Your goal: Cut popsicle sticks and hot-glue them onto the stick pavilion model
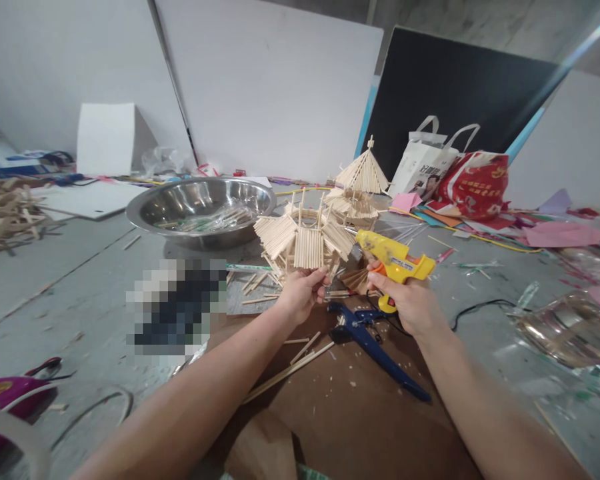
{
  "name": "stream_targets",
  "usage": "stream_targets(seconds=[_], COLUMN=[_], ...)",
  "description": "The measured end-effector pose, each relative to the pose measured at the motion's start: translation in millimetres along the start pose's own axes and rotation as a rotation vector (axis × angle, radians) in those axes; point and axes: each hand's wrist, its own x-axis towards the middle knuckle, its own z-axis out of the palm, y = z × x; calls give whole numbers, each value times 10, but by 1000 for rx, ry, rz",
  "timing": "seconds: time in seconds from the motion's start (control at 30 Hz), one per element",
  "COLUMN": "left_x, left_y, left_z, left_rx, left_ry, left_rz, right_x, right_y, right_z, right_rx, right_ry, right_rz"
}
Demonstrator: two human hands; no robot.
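In the middle of the head view stands a small pavilion model built of thin wooden sticks, with slanted roof panels and a few upright sticks on top. My left hand is closed at the lower edge of its front panel, fingers pinched on the model. A yellow glue gun is gripped in my right hand, its nozzle pointing left at the model's right-hand roof panels. Whether the nozzle touches them I cannot tell. Below both hands lies a blue-handled cutter. Loose wooden sticks lie beside it on the brown sheet.
Behind stands a finished-looking stick pavilion. A steel basin holds packaged sticks. To the right are a red bag, a white bag and a clear container. A black cord runs rightward; a magenta object sits at lower left.
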Motion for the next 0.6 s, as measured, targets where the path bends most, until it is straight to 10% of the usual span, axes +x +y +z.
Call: stream_targets(seconds=[0.6], left_x=[-10], left_y=[4], left_z=[-16], left_rx=[-30], left_ry=[-22], left_rz=[-5], right_x=[-6], right_y=[-28], right_z=[11], right_rx=[-11], right_ry=[12], right_rz=[6])
